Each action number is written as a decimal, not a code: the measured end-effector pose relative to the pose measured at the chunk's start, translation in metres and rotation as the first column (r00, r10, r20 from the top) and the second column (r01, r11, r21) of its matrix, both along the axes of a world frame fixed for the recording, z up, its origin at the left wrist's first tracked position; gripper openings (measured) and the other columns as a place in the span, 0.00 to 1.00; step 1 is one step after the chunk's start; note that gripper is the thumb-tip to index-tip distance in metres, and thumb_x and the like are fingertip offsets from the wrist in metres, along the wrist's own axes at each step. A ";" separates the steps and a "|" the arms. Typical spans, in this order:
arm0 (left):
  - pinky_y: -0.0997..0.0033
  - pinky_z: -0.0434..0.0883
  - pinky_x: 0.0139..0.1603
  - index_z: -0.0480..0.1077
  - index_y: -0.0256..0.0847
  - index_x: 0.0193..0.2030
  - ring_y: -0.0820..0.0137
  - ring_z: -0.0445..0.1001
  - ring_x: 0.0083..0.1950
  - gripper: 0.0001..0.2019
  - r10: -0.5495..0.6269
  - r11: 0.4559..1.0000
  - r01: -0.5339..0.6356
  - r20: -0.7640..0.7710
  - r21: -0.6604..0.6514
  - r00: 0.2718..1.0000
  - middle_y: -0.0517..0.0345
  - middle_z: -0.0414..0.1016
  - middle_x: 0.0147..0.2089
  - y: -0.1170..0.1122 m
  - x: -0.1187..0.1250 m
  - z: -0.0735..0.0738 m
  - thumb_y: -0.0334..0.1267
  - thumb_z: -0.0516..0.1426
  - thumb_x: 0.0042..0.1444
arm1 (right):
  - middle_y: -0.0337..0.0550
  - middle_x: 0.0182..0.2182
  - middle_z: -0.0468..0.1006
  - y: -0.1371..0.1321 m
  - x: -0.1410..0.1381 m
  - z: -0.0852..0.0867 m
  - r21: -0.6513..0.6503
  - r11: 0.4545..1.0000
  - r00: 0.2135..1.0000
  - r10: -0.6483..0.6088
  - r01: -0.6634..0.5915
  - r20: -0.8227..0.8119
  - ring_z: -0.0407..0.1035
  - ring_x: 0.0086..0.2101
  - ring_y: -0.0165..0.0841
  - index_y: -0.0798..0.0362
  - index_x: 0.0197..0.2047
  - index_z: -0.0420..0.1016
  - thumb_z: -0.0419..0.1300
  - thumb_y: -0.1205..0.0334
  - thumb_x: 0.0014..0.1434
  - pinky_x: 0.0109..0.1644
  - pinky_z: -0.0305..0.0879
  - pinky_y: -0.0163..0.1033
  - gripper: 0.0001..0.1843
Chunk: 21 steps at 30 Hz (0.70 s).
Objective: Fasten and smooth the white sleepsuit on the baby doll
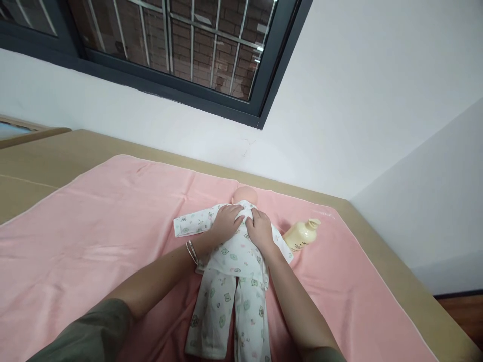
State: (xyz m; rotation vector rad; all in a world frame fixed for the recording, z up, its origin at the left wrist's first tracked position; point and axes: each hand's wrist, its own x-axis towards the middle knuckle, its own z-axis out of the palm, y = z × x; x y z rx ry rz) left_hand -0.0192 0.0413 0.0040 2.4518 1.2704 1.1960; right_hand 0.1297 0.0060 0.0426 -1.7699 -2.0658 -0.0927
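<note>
A baby doll (245, 194) lies stretched out on a pink sheet, its head away from me. White pyjamas with small green and pink prints cover it: a long-sleeved top (236, 259) and trousers (215, 311). My left hand (225, 222) rests on the left side of the doll's upper chest, fingers stretched toward the collar. On the other side of the chest lies my right hand (261, 230), its fingers also extended and thumb apart. Both thumbs point inward near the neckline. One sleeve (194, 222) sticks out to the left; the right sleeve lies beside my right forearm.
A cream pump bottle (302, 234) stands tilted in view on the pink sheet (109, 216), right of the doll. Beneath the sheet is a tan surface (381, 251) against a white wall (358, 100). A dark-framed window (173, 85) with metal bars is above.
</note>
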 end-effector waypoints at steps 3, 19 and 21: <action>0.60 0.67 0.54 0.71 0.43 0.46 0.64 0.72 0.51 0.11 0.020 1.000 -0.020 0.011 0.021 1.000 0.53 0.77 0.47 -0.006 0.002 0.002 0.39 0.50 0.63 | 0.50 0.45 0.75 -0.007 0.000 -0.003 0.048 0.998 0.999 0.051 -0.052 0.006 0.66 0.46 0.38 0.57 0.45 0.73 0.46 0.68 0.62 0.54 0.57 0.40 0.16; 0.60 0.66 0.57 0.71 0.44 0.51 0.64 0.71 0.55 0.13 0.020 1.000 -0.020 -0.007 0.022 1.000 0.53 0.76 0.53 0.001 0.000 0.001 0.40 0.51 0.62 | 0.52 0.52 0.72 0.004 0.003 -0.004 0.018 0.999 0.999 0.040 -0.041 0.028 0.63 0.52 0.40 0.59 0.55 0.69 0.45 0.68 0.60 0.58 0.55 0.42 0.22; 0.60 0.67 0.55 0.72 0.44 0.46 0.64 0.72 0.53 0.11 0.033 0.998 -0.034 0.010 0.048 0.999 0.53 0.77 0.49 -0.002 0.001 0.000 0.39 0.51 0.62 | 0.51 0.51 0.73 0.000 0.001 -0.004 0.024 0.998 0.998 0.057 -0.057 0.034 0.64 0.51 0.39 0.58 0.52 0.72 0.44 0.69 0.60 0.57 0.55 0.41 0.21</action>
